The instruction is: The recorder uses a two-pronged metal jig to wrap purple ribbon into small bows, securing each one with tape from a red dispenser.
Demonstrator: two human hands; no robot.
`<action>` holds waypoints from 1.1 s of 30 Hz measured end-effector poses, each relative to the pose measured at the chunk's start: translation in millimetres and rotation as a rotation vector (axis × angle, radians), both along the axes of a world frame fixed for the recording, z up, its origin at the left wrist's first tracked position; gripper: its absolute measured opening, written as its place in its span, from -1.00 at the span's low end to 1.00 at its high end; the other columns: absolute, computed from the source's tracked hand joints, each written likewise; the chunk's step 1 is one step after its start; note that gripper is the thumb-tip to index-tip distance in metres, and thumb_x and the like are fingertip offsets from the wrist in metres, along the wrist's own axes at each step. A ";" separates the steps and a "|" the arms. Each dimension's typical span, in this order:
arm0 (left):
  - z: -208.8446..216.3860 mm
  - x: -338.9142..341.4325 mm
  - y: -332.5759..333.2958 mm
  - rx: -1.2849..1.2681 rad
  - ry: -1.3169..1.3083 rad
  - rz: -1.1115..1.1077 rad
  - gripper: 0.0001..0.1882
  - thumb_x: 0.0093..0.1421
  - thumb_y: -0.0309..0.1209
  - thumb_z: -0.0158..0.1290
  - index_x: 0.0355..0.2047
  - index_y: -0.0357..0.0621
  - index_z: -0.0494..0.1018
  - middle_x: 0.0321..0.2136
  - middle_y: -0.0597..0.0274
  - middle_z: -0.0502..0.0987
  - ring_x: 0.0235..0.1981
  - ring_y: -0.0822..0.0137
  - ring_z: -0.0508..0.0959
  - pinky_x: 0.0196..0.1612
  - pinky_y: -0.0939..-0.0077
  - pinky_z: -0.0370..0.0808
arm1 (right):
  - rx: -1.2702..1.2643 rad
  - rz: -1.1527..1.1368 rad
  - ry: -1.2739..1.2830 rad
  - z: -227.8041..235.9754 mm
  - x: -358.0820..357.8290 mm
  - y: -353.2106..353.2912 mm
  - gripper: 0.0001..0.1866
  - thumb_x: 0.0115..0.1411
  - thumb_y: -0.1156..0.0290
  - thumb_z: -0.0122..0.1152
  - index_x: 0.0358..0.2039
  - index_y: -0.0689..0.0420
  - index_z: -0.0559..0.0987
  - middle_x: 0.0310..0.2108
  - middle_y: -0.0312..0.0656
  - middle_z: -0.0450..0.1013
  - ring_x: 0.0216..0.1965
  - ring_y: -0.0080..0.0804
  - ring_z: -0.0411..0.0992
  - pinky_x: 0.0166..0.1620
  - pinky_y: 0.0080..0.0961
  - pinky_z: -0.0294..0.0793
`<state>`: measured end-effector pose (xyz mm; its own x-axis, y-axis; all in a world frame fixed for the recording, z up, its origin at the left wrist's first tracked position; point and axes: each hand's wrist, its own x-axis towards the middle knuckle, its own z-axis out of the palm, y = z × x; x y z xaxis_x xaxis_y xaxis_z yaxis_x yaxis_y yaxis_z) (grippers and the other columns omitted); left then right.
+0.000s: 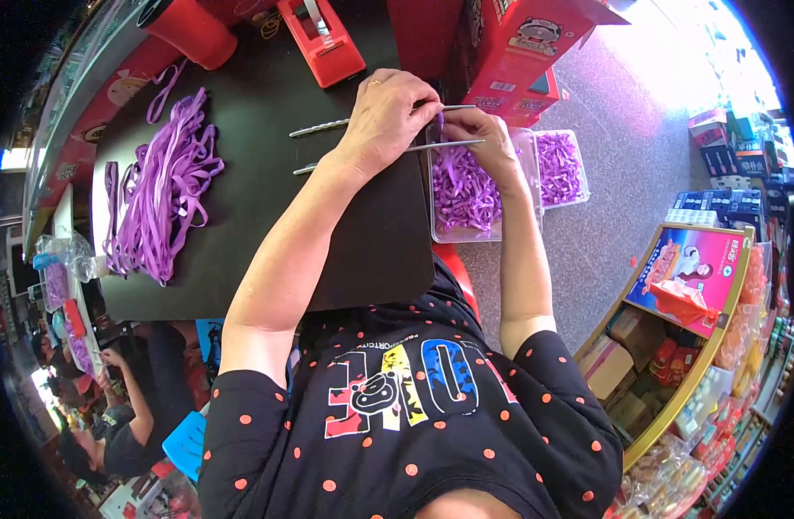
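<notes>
My left hand (388,121) reaches over the right edge of the dark table with its fingertips pinched on a short piece of purple ribbon (438,123). Facing it, my right hand (483,143) has bent fingers closed at the same ribbon; its fingertips are partly hidden. Two thin metal rods with twisted ends, an upper rod (319,128) and a lower rod (449,145), stick out past the table edge around my hands. Below them sits a clear plastic box (475,235) full of small purple ribbon pieces (468,195).
Long purple ribbon strips (159,195) lie heaped on the left of the table (267,233). A red tape dispenser (328,52) and a red container (189,33) stand at the back. Beyond my right hand are red cartons (518,52) and a second clear box (579,201). Shelves fill the right.
</notes>
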<state>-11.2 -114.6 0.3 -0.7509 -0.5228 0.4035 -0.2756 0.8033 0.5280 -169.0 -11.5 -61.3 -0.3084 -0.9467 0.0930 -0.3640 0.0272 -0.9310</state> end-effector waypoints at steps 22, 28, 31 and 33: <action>1.2 0.7 3.0 -0.027 -0.010 0.018 -0.84 0.08 -0.32 0.12 -0.41 -0.15 0.55 -0.37 0.21 0.55 -0.18 0.13 0.45 -0.07 0.29 0.34 | 0.338 -0.293 -0.564 -230.0 15.0 60.6 -0.69 0.14 0.34 0.22 -0.14 0.22 0.58 -0.46 -0.36 0.51 -0.51 -0.66 0.37 -0.40 -0.70 0.37; 1.8 -0.9 2.6 -0.019 -0.018 0.017 -0.85 0.08 -0.33 0.12 -0.41 -0.13 0.54 -0.37 0.22 0.54 -0.17 0.15 0.45 -0.07 0.30 0.34 | 0.118 -0.343 -0.390 -247.1 35.8 59.6 -0.83 0.08 0.43 0.27 -0.29 0.16 0.56 -0.45 -0.33 0.52 -0.51 -0.60 0.40 -0.37 -0.61 0.42; 1.1 -4.2 1.4 -0.044 0.008 0.001 -0.86 0.07 -0.34 0.12 -0.41 -0.13 0.54 -0.38 0.23 0.55 -0.18 0.14 0.45 -0.08 0.30 0.35 | 0.024 -0.479 -0.238 -253.3 39.2 63.7 -0.87 0.06 0.47 0.28 -0.46 0.16 0.47 -0.60 -0.39 0.40 -0.55 -0.63 0.35 -0.44 -0.61 0.35; -0.6 -1.8 0.0 -0.040 0.004 0.002 -0.86 0.07 -0.35 0.12 -0.41 -0.13 0.54 -0.38 0.22 0.55 -0.18 0.14 0.45 -0.08 0.29 0.35 | 0.032 -0.417 -0.502 -244.2 47.5 66.9 -0.88 0.09 0.46 0.27 -0.43 0.12 0.47 -0.59 -0.43 0.38 -0.54 -0.68 0.32 -0.47 -0.68 0.32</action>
